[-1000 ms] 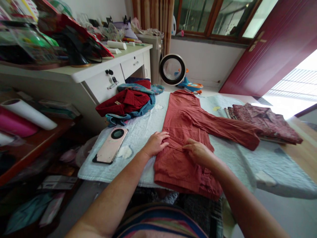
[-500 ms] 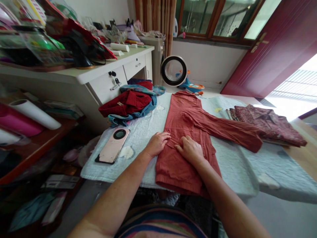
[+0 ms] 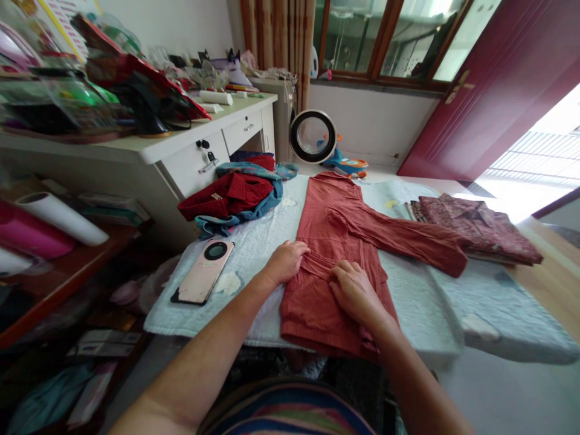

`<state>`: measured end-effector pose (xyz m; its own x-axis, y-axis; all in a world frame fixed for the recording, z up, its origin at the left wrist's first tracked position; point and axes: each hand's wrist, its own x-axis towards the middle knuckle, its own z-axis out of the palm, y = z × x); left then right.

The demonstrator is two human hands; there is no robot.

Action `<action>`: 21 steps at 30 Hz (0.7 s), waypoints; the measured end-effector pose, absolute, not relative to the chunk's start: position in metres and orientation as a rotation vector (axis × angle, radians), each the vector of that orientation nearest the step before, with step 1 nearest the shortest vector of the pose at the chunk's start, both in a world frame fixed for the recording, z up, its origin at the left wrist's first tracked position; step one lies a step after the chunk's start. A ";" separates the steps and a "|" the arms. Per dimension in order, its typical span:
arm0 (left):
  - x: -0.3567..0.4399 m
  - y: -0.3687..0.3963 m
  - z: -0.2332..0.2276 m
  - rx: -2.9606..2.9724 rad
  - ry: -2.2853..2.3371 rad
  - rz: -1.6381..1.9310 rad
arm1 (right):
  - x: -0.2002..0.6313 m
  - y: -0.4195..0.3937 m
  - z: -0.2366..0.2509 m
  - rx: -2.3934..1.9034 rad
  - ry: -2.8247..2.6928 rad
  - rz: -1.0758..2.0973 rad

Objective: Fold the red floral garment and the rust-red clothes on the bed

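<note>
A rust-red long-sleeved shirt [image 3: 324,211] lies folded lengthwise on a pale blue quilted cloth [image 3: 254,254], one sleeve stretched out to the right. At its left edge, my left hand [image 3: 287,261] has its fingers closed on the fabric. My right hand [image 3: 356,289] pinches the shirt near its middle, fingers bent down. Between the two hands the cloth is drawn into creases. The fingertips of both hands are partly hidden against the fabric. Left of the shirt, a pink phone [image 3: 205,272] rests with its round camera facing up.
Rumpled red and blue clothes [image 3: 240,193] lie at the back left, beside a white desk [image 3: 185,181] crowded with things. A folded patterned garment [image 3: 475,226] sits at the right. Farther back are a washing machine's open round door [image 3: 312,137] and a blue ride-on toy [image 3: 342,162].
My right hand has gone from lying fairly flat to bent fingers gripping the shirt, its lower right edge shifting slightly. My left hand stays at the left edge. The whole view has shifted a little.
</note>
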<state>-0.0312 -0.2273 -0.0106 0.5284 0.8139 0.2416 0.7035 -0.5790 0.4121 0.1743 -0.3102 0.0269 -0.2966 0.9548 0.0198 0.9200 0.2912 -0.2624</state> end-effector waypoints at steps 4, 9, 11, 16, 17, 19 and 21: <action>-0.012 -0.206 0.000 2.586 1.332 0.681 | 0.157 -0.314 0.031 -1.636 -2.408 0.219; 0.010 -0.183 -0.022 2.609 1.393 0.555 | 0.142 -0.314 0.013 -1.587 -2.479 0.295; 0.012 -0.181 -0.033 2.585 1.462 0.487 | 0.141 -0.315 0.007 -1.603 -2.499 0.323; 0.010 -0.181 -0.040 2.544 1.534 0.421 | 0.150 -0.321 0.009 -1.609 -2.533 0.377; 0.010 -0.182 -0.039 2.539 1.537 0.417 | 0.152 -0.323 0.011 -1.611 -2.534 0.387; 0.010 -0.182 -0.037 2.529 1.544 0.418 | 0.158 -0.327 0.013 -1.618 -2.533 0.399; 0.011 -0.182 -0.037 2.521 1.551 0.420 | 0.164 -0.332 0.013 -1.624 -2.529 0.401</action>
<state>0.0106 -0.1817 -0.0365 0.4255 0.8912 0.1570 0.8488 -0.4532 0.2723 0.1638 -0.3321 0.0133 -0.4218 0.9053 -0.0501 0.8763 0.3929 -0.2786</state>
